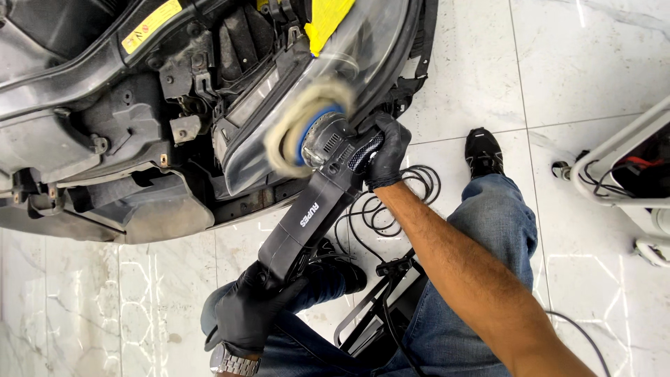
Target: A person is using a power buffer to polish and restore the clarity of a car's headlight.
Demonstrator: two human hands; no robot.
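Up against the headlight lens [363,63], wool pad [307,126] spinning flat
Right hand [384,150] wrapped round the polisher [314,209] head, left hand [255,311] clamped on its tail; I'd keep pressure light and the pad level, clear of the yellow tape [328,21].

Yellow tape [326,21]: far centre, top edge. Yellow label [151,26]: far left, on a black panel [63,24]. Grey bracket [184,128]: left, among dark car parts. Coiled black cable [391,202]: centre, on the white marble floor [586,56]. White cart [628,150]: right edge, with castor [562,169]. Black stool frame [377,297]: near centre.
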